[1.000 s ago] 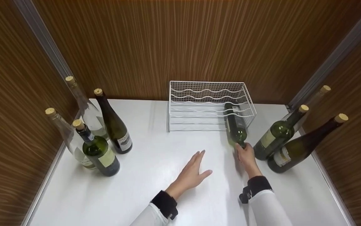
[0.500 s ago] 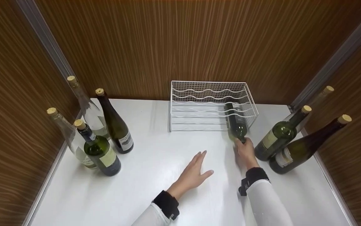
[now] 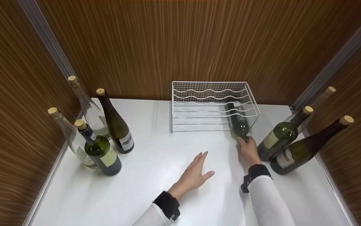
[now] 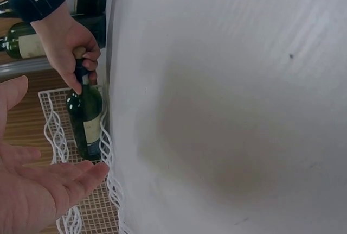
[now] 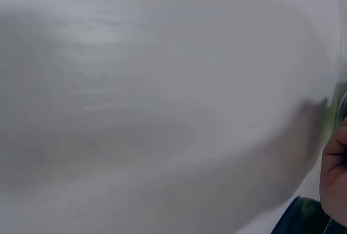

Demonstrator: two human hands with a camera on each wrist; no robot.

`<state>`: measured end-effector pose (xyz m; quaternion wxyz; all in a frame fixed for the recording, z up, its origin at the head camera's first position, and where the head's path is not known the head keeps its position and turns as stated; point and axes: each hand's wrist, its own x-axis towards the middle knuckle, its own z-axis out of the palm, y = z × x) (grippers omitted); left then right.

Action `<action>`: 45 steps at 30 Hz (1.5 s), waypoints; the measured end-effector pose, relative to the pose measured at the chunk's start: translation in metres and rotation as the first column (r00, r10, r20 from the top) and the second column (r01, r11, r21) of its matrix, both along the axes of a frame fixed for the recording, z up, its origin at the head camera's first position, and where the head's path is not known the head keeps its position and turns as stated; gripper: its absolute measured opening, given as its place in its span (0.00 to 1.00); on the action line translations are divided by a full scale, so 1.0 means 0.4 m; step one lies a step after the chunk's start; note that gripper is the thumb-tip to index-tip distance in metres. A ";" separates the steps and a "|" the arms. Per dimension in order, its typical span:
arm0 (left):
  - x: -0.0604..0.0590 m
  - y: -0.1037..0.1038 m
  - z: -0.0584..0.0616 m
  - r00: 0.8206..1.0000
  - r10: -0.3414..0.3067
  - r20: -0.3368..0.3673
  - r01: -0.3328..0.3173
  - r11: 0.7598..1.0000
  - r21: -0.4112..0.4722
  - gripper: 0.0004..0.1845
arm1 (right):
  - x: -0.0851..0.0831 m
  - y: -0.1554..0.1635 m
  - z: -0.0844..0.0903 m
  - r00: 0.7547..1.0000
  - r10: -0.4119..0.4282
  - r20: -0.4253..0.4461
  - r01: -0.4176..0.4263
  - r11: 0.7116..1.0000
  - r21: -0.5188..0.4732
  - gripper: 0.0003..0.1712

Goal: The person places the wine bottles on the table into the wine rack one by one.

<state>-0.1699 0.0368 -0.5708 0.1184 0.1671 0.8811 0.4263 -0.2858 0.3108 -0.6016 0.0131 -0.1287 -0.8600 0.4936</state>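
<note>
Gripping the neck end of a dark green bottle [image 3: 237, 121], the right hand [image 3: 248, 150] has its fingers curled round the corked tip, as the left-wrist view confirms. This bottle lies on its side in the right-most groove of a white wire rack [image 3: 199, 94], base toward 12 o'clock, neck projecting past the rack's front edge. At 9 o'clock from the right hand, the left hand [image 3: 196, 172] rests palm-down on the white worktop [image 3: 155, 141], fingers straight and slightly spread, holding nothing. At 3 o'clock of the right hand stands a group of corked bottles [image 3: 281, 135]; a second group [image 3: 100, 150] stands at the worktop's 9 o'clock edge. Brown wood-grain panels [image 3: 180, 40] enclose the worktop.
</note>
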 end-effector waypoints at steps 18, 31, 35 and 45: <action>-0.004 -0.008 -0.006 1.000 -0.001 -0.011 0.001 1.000 -0.009 0.43 | -0.022 0.010 0.009 0.998 0.028 0.051 -0.031 0.997 0.064 0.28; 0.004 -0.011 -0.008 1.000 -0.009 -0.020 0.009 1.000 -0.005 0.43 | -0.014 -0.005 0.023 0.995 -0.078 0.054 0.072 0.992 0.105 0.29; 0.004 -0.011 -0.009 1.000 -0.009 -0.025 0.009 1.000 -0.008 0.43 | -0.016 0.004 0.015 0.995 -0.069 0.072 0.064 0.995 0.073 0.27; 0.007 -0.007 -0.016 1.000 0.000 -0.003 0.000 1.000 -0.011 0.42 | -0.011 0.011 0.004 0.977 -0.035 0.209 0.076 0.979 -0.191 0.24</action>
